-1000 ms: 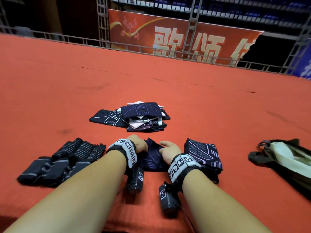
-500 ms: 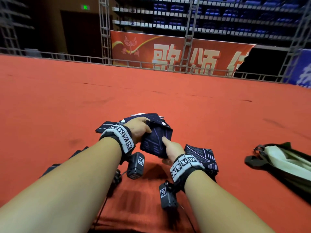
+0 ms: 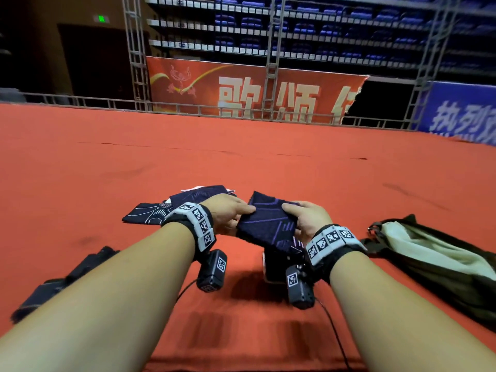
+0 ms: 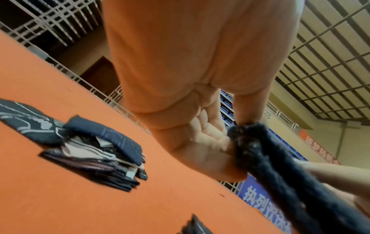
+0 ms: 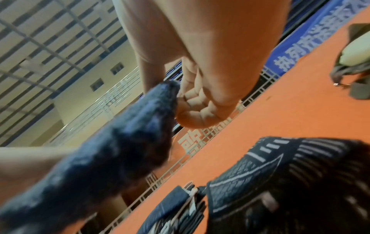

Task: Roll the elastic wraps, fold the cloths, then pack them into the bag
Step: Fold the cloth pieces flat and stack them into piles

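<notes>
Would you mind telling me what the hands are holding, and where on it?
One folded dark cloth: left hand pinches its left edge, right hand its right edge.

Setting: indoor sports arena or event hall. I am at a raised stage covered in red carpet, edged by a low metal railing. Beyond it stand tiers of blue spectator seats, truss towers, a red banner and a blue banner with Chinese characters.
</notes>
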`<state>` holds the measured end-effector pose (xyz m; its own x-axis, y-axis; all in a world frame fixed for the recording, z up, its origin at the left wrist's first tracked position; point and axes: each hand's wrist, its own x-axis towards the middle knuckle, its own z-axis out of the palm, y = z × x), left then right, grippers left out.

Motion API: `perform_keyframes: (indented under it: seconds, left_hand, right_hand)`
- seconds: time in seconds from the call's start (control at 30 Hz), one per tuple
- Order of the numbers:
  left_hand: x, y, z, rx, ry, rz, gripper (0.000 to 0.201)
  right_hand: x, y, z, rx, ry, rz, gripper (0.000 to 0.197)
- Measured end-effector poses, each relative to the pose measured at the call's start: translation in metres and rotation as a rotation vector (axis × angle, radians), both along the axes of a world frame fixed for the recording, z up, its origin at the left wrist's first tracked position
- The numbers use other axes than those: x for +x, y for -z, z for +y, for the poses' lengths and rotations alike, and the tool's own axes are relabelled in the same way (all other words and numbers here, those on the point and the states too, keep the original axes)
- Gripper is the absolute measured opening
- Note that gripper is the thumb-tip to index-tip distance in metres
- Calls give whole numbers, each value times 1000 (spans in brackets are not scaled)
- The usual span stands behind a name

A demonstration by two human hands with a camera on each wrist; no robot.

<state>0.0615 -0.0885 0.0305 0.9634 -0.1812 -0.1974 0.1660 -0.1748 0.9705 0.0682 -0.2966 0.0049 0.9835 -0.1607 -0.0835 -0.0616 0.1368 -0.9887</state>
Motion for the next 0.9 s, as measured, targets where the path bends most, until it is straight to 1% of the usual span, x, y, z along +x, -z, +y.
perform_keyframes:
  seconds: [0.07,0.13,0.2,0.23,0.3,0.33,0.47,0.57,0.63,0.7,0.73,0.77,0.8,0.83,0.87,0.9]
  left_hand:
    - [2,3,-15,-58,3,-25,5]
    - [5,6,-30,-115,-8,-24,8]
    - [10,13,-42,-154,-15,-10,13]
    - [13,17,-47,-167,-16,-1,16]
    - [16,24,-57,-180,-12,17,17]
    - [17,28,-60,-177,-14,25,17]
    - [26,41,-68,-120,-38,51,21]
    - [29,46,-69,-97,-62,93,22]
    - [31,50,-68,-15,-52,119,25]
    - [36,54,-68,142,-24,101,28]
    - [37,55,-68,288,-11,37,24]
    - [39,55,-69,461,-10,-46,15]
    - [40,57,-69,627,-14,-136,13]
    - [44,61,-69,776,-6,-237,30]
    - [44,62,-72,856,26,-331,42]
    - [44,64,-76,891,66,-413,48]
  right_hand:
    - [-2,0,-18,122,26,29,10]
    - [-3,6,-34,132,-5,114,14]
    - [-5,16,-46,33,-64,201,18]
    - [-5,22,-50,-8,-76,220,16]
    - [-4,30,-56,-50,-49,208,9]
    - [-1,34,-58,-67,-26,190,8]
    - [14,42,-67,-145,50,119,18]
    - [27,50,-72,-254,83,134,33]
    - [42,66,-78,-353,49,142,39]
    - [43,68,-75,-521,22,171,42]
    - [38,64,-71,-612,20,182,38]
    - [35,62,-69,-682,29,187,33]
    - [33,60,-67,-727,40,181,30]
    - [29,58,-66,-756,38,178,29]
    - [29,58,-65,-777,32,180,26]
    - [29,59,-64,-787,34,177,23]
